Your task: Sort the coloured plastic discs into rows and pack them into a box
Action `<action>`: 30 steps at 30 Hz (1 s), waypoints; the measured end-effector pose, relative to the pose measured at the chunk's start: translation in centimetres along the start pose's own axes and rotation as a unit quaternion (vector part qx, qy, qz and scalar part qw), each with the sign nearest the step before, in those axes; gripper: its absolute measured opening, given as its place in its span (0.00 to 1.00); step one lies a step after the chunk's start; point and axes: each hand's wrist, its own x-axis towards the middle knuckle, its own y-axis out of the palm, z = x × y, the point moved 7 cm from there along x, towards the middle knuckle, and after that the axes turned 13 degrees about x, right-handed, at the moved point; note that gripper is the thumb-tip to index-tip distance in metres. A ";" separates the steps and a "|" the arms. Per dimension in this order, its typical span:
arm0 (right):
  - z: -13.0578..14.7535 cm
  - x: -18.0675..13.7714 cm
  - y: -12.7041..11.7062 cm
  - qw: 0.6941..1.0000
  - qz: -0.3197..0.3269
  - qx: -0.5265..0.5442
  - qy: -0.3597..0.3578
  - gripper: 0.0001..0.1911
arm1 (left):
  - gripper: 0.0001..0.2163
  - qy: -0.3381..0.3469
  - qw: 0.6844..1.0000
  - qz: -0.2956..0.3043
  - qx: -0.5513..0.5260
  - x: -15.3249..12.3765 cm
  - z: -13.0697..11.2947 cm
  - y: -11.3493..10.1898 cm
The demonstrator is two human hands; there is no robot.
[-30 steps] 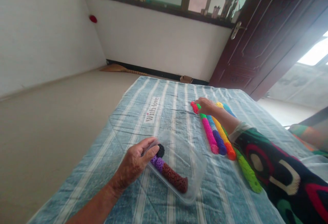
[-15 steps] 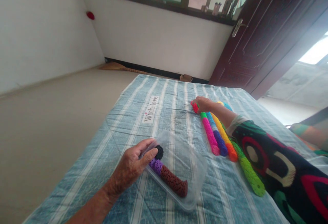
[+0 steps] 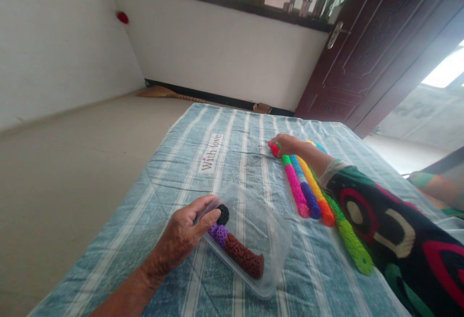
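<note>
My left hand [image 3: 186, 227] grips the left rim of a clear plastic container [image 3: 270, 220], thumb over the edge beside a black round piece [image 3: 223, 214]. Purple [image 3: 219, 234] and brown [image 3: 244, 257] perforated pieces lie in a line along the container's near side. At the far end of a pink-and-green row [image 3: 295, 184], my right hand [image 3: 288, 145] has its fingers closed on a red round piece [image 3: 274, 150]. Beside that row run a blue row [image 3: 308, 194], a yellow-orange row [image 3: 318, 195] and a green row [image 3: 351, 239], partly covered by my right forearm.
Everything rests on a blue-and-white striped cloth [image 3: 174, 191] bearing a "With love" label [image 3: 212, 153]. Another person's arm [image 3: 435, 191] shows at the right edge. Beyond are a white wall [image 3: 217, 51] and a dark red door [image 3: 362, 56].
The view has shifted slightly. Both hands keep nearly the same places, the left on the container and the right at the red piece.
</note>
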 end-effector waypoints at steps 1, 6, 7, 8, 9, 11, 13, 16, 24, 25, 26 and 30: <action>-0.1 0.1 0.0 1.000 0.000 0.001 -0.001 0.30 | 0.26 0.001 1.000 -0.002 0.001 0.0 -0.1 0.0; -0.5 0.2 -0.3 1.000 -0.003 0.006 -0.003 0.31 | 0.25 -0.001 1.000 -0.011 0.004 0.0 0.0 -0.2; -0.6 0.2 -0.4 1.000 -0.003 0.007 -0.003 0.32 | 0.25 -0.001 1.000 -0.011 0.004 0.0 0.0 -0.1; -0.7 0.2 -0.5 1.000 -0.004 0.008 -0.002 0.33 | 0.25 -0.001 1.000 -0.010 0.004 0.0 0.0 -0.1; -0.8 0.2 -0.6 1.000 -0.003 0.010 -0.001 0.34 | 0.25 0.000 1.000 -0.009 0.004 -0.1 0.0 -0.1; -0.9 0.2 -0.7 1.000 0.001 0.013 -0.002 0.37 | 0.25 0.002 1.000 -0.007 0.005 -0.1 0.0 -0.1; -1.0 0.3 -0.7 1.000 0.007 0.017 -0.004 0.39 | 0.25 0.005 1.000 -0.006 0.007 -0.1 0.0 -0.1; -0.9 0.3 -0.7 1.000 0.011 0.020 -0.003 0.39 | 0.25 0.001 1.000 -0.001 0.014 -0.2 0.0 -0.1; -0.5 0.4 -0.7 1.000 0.010 0.017 0.004 0.31 | 0.26 -0.012 1.000 0.007 -0.001 0.0 0.4 0.1; -0.5 0.4 -0.6 1.000 0.010 0.015 0.006 0.30 | 0.26 -0.011 1.000 0.005 -0.003 0.0 0.5 0.1; -0.5 0.4 -0.6 1.000 0.010 0.014 0.007 0.29 | 0.25 -0.009 1.000 0.004 -0.003 0.0 0.5 0.0; -0.5 0.5 -0.4 1.000 0.012 0.008 0.012 0.29 | 0.24 0.001 1.000 -0.001 -0.002 -0.1 0.5 0.0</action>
